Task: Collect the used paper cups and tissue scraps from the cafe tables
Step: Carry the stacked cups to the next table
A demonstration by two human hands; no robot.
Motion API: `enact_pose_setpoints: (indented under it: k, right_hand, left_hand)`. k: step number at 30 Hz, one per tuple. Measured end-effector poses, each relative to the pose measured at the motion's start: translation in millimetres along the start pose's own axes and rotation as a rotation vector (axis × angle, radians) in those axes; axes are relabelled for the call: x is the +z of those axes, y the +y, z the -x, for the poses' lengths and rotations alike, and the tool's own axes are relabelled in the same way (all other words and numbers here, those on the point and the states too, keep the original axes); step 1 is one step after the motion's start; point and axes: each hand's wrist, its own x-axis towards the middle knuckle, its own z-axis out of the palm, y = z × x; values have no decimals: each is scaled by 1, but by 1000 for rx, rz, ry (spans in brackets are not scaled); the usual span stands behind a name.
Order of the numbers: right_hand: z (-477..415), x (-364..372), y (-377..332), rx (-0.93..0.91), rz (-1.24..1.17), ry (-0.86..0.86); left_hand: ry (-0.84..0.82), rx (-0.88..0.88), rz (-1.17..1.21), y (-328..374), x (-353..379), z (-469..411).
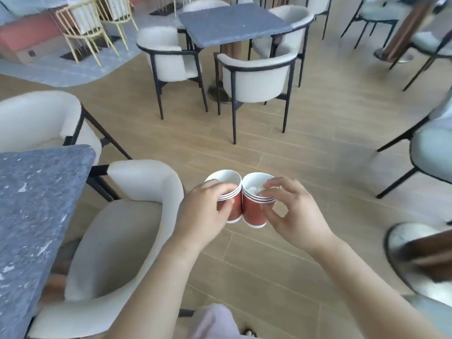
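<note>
**Two cups in hand, out in the aisle**

Cafe floor (318, 148) of pale wood planks, seen from where I sit at the remote feed.

- Both red paper cups are off the tables and held over the floor, upright, sides touching.
- Left cup (233, 207): the left hand (203, 211) is wrapped round its upper wall, fingers curled over the banded rim.
- Right cup (254, 212): the right hand (296, 214) pinches it at the rim, fingertips above, thumb on the side.
- A white tissue (253, 189) wad sits inside the right cup. I cannot tell whether the left cup holds any.
- Banding at the rims might mean nested cups; too blurred to call.
- White armchair (137, 192) just left of the hands, and the grey near table (36, 192) beyond it.
- Far table (232, 23) stands well apart, ringed by chairs.

My read on progress: collection is under way, with two cups and some tissue gathered. No bin or tray shows, so drop-off looks outstanding. Other tables sit partly out of frame, so I can't say what remains on them.
</note>
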Motion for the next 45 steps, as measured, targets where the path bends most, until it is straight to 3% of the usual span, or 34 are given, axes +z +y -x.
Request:
enact_pose_setpoints:
  k: [11, 17, 28, 38, 45]
  right_hand:
    - [-7, -61, 108, 397, 158, 199]
    - [-28, -90, 140, 595, 222, 350]
    - [-37, -105, 169, 818, 337, 617]
    - [-34, -133, 221, 921, 366, 721]
    - [-15, -187, 295, 981, 388, 820]
  left_hand:
    - [-311, 277, 44, 66, 109, -135]
    - [-476, 542, 78, 103, 147, -217]
    - [-634, 860, 136, 159, 200, -289]
    - [-782, 990, 149, 209, 259, -322]
    - [-846, 1083, 122, 287, 331, -348]
